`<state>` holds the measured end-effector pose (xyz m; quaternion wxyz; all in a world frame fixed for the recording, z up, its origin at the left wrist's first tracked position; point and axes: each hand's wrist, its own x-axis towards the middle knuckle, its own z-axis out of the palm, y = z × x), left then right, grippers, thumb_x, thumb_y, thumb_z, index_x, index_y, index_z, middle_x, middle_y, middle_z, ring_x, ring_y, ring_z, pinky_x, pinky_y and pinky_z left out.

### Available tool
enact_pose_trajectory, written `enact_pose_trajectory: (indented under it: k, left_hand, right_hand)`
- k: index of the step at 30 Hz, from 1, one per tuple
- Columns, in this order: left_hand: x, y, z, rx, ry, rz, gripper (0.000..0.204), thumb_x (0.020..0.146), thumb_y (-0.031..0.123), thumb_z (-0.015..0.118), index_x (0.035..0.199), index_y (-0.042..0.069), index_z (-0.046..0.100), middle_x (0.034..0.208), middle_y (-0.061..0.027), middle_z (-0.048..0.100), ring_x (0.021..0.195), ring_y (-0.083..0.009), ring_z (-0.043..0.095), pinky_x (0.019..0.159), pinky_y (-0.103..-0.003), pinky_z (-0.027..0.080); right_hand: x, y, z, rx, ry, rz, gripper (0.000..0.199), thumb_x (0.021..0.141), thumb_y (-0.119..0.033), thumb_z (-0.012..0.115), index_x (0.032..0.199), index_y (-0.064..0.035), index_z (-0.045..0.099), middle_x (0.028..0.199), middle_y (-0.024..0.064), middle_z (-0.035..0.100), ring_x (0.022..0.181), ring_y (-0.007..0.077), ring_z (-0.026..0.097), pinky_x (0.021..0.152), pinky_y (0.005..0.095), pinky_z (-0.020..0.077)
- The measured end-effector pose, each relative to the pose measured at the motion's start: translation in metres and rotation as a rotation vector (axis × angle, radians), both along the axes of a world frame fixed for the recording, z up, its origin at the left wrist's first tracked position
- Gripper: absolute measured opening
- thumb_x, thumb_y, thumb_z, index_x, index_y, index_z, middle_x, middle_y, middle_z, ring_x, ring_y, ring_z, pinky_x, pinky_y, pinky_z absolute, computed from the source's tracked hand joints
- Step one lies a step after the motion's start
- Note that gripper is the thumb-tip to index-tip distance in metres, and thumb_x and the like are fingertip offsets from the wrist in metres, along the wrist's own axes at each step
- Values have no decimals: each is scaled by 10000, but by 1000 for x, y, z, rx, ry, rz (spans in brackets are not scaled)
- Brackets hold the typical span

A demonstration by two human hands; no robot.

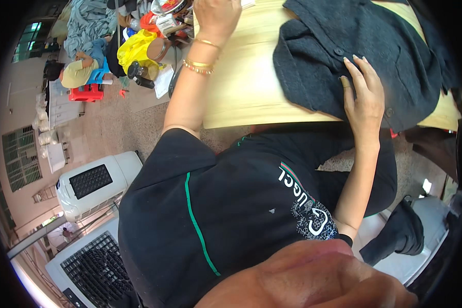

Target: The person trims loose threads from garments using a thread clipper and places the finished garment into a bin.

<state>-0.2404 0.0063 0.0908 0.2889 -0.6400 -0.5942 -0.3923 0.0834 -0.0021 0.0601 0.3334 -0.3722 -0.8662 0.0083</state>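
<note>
A dark charcoal jacket (313,66) with round buttons lies spread over the right part of a pale wooden table (241,82). My right hand (365,95) rests flat on the jacket beside one of its buttons (339,52), fingers apart and gripping nothing. At the table's left side, by the upper edge of the picture, is my left hand (216,19), with bracelets on its wrist. Most of its fingers are cut off by that edge, so their pose and anything in them cannot be made out. A small white item (248,3) shows next to it.
Left of the table are a yellow plastic bag (136,50), a dark-lidded jar (136,70) and white paper (164,81). Farther left, a person (82,69) sits near a red stool (86,93). Dark cloth (398,231) hangs at the lower right. White air coolers (100,179) stand lower left.
</note>
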Motion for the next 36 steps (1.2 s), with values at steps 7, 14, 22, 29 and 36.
enact_pose_trajectory:
  k: [7, 14, 22, 29, 36]
  left_hand:
    - [-65, 13, -69, -519, 167, 322, 205, 869, 141, 590, 1057, 69, 631, 938, -124, 599, 941, -306, 586, 822, -441, 463]
    - [29, -19, -51, -389, -150, -181, 278, 880, 228, 666, 1090, 52, 618, 983, -133, 615, 862, -306, 605, 753, -370, 511]
    - [121, -55, -84, -633, -105, -535, 446, 862, 351, 691, 1255, 157, 613, 1142, -77, 583, 1036, -267, 608, 858, -375, 525]
    - [76, -53, -69, -442, -223, -226, 325, 823, 174, 712, 1108, 71, 593, 1059, -140, 561, 953, -323, 571, 823, -393, 497]
    - [83, -85, -20, -866, -410, -92, 416, 893, 419, 646, 828, 8, 630, 738, -166, 605, 678, -318, 606, 664, -387, 499]
  right_hand:
    - [-19, 52, -24, 47, -169, -14, 310, 854, -171, 679, 1159, -116, 677, 1183, 70, 659, 1088, 264, 625, 939, 402, 485]
    - [-17, 71, -14, -336, -92, -170, 271, 889, -196, 672, 1126, -68, 703, 1016, 83, 723, 902, 215, 692, 818, 306, 522]
    - [73, 110, 1, -812, 694, 4, 290, 960, -172, 618, 1176, 13, 679, 1166, 60, 685, 1078, 108, 603, 987, 219, 413]
    - [118, 65, 38, -868, 411, -65, 339, 895, -223, 709, 1180, -40, 691, 1006, 43, 714, 916, 113, 652, 842, 242, 491]
    - [143, 61, 9, -765, 608, -62, 264, 887, -197, 728, 1113, -61, 733, 964, 13, 709, 883, 81, 625, 810, 192, 461]
